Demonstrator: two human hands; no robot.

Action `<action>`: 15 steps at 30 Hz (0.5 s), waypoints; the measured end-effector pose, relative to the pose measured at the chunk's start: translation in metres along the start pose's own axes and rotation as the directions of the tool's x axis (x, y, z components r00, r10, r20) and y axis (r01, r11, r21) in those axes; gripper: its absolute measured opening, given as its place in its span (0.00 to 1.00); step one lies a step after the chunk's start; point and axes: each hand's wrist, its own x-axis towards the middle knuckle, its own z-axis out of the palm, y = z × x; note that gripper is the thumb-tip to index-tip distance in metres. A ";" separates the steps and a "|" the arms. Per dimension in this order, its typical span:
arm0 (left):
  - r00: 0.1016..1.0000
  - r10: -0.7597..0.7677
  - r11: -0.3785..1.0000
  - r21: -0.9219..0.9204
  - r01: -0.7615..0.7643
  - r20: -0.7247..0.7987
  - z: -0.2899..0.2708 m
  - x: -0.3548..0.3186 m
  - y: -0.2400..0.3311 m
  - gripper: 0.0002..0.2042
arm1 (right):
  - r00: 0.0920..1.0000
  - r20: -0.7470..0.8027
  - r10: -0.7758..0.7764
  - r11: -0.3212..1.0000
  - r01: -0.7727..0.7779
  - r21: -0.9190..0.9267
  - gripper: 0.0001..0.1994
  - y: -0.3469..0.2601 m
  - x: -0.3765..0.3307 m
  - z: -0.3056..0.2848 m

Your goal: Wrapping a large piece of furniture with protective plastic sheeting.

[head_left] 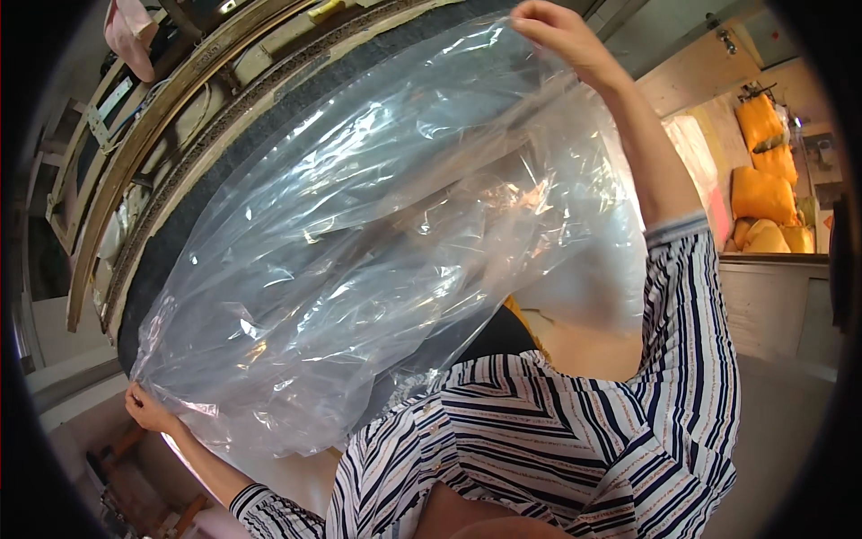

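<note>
A large clear plastic sheet (359, 234), wrinkled and shiny, stretches between my two hands across most of the view. My left hand (148, 409) pinches its gathered corner at the lower left. At the upper right, with that arm raised, my right hand (557, 31) grips the sheet's far edge between thumb and fingers. Beneath the plastic lies a dark grey surface (162, 260), which shows along the far side and blurs through the film. Whether the sheet is one layer or a bag, I cannot tell.
Curved-looking wooden rails (166, 148) run along the far left side, with cables and small parts between them. A pink cloth (130, 40) hangs at the upper left. Several orange bundles (763, 196) are piled at the right, beyond a pale board (700, 90).
</note>
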 end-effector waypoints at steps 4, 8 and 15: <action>0.999 -0.032 0.996 -0.086 0.033 0.005 -0.012 0.004 -0.021 0.15 | 0.934 -0.303 -0.190 0.857 0.007 -0.516 0.10 0.034 0.049 0.045; 0.929 -0.277 0.860 -0.367 0.354 0.247 -0.079 0.004 -0.040 0.16 | 0.940 -0.307 -0.146 0.859 -0.033 -0.510 0.11 0.037 0.055 0.047; 0.659 -0.406 0.809 -0.087 0.581 0.633 -0.153 -0.014 -0.072 0.16 | 0.989 0.020 -0.144 0.973 0.145 -0.182 0.07 0.058 0.086 0.037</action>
